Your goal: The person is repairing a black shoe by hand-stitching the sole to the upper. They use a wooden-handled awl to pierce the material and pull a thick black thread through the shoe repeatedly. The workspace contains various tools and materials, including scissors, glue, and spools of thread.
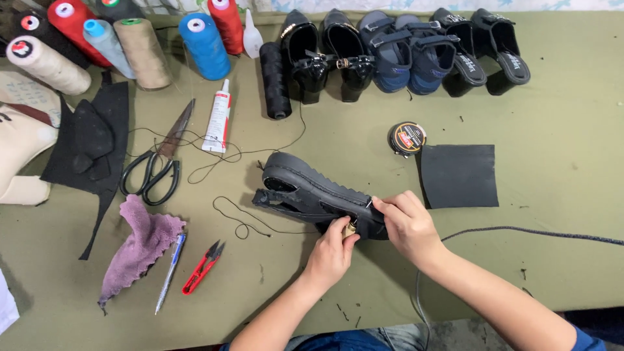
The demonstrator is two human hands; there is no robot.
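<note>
A black platform shoe [305,188] lies on its side in the middle of the green table [559,162], sole turned away from me. My left hand [331,253] pinches a small brass-coloured buckle [350,227] at the shoe's strap. My right hand [406,221] grips the shoe's toe end, fingers curled over the upper. A thin black thread [237,221] trails from the shoe across the table to the left.
Large scissors [159,162], a glue tube [218,117], red thread snips [203,268], a pen [170,263] and a purple cloth [140,244] lie left. Thread cones [136,45] and several shoes [403,55] line the far edge. A polish tin [407,138] and black sheet [458,175] sit right.
</note>
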